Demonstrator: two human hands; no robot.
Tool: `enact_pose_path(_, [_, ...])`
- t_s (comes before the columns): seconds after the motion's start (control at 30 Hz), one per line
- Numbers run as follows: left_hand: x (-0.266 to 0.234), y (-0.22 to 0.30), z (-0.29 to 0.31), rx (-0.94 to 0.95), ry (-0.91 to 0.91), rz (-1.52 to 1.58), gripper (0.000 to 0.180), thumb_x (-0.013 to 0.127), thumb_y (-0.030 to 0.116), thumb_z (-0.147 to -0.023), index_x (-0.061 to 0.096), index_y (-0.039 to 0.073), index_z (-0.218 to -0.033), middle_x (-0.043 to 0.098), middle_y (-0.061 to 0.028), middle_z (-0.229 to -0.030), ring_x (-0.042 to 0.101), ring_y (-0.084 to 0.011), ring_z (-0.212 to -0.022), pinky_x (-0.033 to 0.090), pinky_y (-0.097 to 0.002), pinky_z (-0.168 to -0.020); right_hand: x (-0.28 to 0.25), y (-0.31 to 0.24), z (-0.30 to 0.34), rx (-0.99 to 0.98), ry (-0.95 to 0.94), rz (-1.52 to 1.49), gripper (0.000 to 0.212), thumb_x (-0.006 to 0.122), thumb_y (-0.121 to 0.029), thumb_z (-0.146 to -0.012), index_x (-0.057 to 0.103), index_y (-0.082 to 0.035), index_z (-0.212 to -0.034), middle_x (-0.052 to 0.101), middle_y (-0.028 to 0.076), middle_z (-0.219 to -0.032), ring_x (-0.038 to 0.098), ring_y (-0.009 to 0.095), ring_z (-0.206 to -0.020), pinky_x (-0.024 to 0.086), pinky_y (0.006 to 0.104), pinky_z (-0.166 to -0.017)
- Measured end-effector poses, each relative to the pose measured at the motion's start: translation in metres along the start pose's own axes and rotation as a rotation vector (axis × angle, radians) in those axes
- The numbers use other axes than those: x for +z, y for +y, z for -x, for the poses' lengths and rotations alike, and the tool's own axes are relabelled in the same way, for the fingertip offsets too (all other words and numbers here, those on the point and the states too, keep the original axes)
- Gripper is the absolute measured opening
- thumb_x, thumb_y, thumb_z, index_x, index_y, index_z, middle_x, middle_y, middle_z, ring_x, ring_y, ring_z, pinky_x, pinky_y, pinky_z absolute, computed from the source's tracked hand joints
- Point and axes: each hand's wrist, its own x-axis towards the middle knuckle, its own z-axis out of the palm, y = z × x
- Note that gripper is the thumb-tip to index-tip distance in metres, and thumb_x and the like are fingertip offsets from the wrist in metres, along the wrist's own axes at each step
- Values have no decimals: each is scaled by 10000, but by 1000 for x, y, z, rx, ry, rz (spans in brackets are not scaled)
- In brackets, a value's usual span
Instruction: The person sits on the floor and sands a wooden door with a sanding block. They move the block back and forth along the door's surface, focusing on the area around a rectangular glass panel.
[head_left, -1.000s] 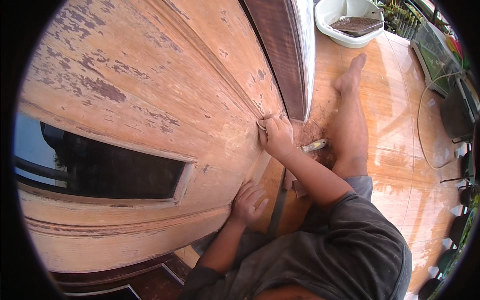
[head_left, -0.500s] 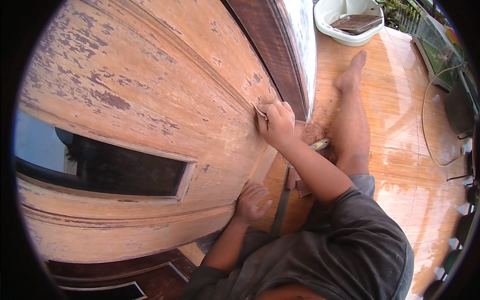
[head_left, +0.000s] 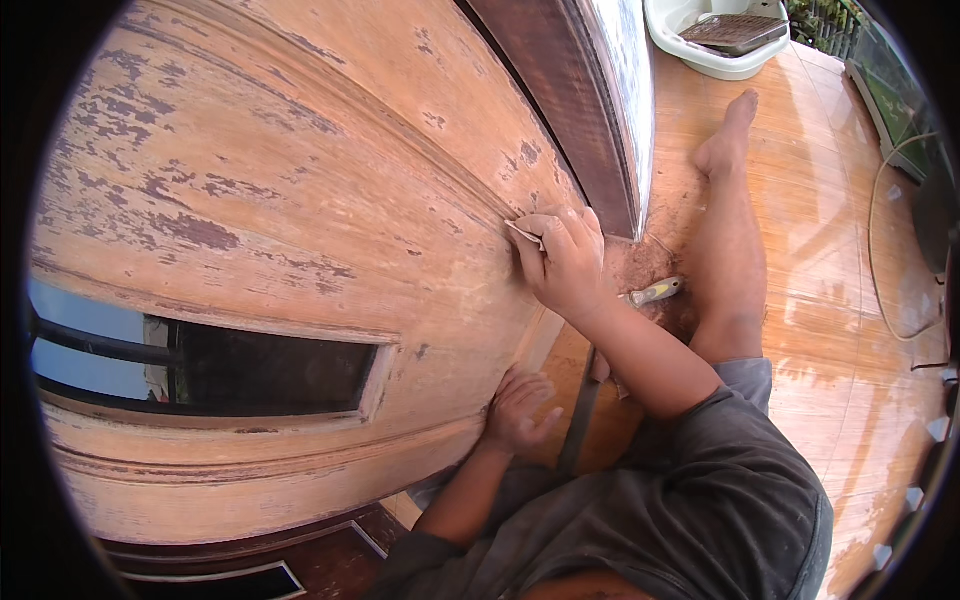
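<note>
A wooden door [head_left: 440,310] with patches of dark old finish fills the left side. My right hand [head_left: 565,262] pinches a folded piece of sandpaper [head_left: 524,236] and presses it to the moulding groove near the door's edge. My left hand [head_left: 520,412] rests on that edge nearer to me, fingers extended and thumb apart, holding nothing. A dark glass pane [head_left: 275,368] is set into the door beside it. On the dusty floor behind my right wrist lies a hand tool with a yellow and grey handle [head_left: 656,291]; its working end is partly hidden.
A dark door frame [head_left: 560,90] stands beyond my right hand. My bare leg [head_left: 728,240] stretches over the tiled floor [head_left: 810,250]. A white basin [head_left: 722,62] holding a brown rectangular object stands at the far end. A pale cable [head_left: 876,270] curves along the right.
The view has shifted, so most things sit a little farther right. My right hand keeps the sandpaper on the groove; my left hand stays on the edge. Reflections in the pane differ.
</note>
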Motion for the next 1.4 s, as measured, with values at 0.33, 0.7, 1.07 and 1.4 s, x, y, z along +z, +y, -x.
enact_pose_path(0.33, [0,-6,2,13,-10,1,277,834,288,-880,792,70,-1045,790,-93,-1136,732,-282,-1185,430,-554,-1207,22,8,-31,-27,108,-12,182,822,8,-879,676,-72,-953,699,85,-848,627,268,-692,433,372,-671])
enact_pose_path(0.7, [-1,-4,-1,18,6,18,254,820,280,-901,793,73,-1046,794,-83,-1123,736,-276,-1173,446,-540,-1188,19,2,-10,-24,5,-5,196,829,3,-871,662,-74,-936,699,101,-854,637,283,-715,441,397,-688])
enact_pose_path(1.07, [0,-3,-1,32,18,-3,260,821,295,-900,785,77,-1038,790,-81,-1127,735,-277,-1159,459,-536,-1175,27,2,-17,12,-46,-5,204,818,16,-872,646,-67,-944,702,107,-868,622,284,-702,414,395,-685])
enact_pose_path(1.4, [0,-5,-1,25,10,-3,272,832,294,-891,785,75,-1045,791,-85,-1149,732,-272,-1164,458,-542,-1176,17,7,-5,-62,24,-4,251,822,32,-866,605,-73,-935,686,108,-842,597,281,-662,403,403,-655])
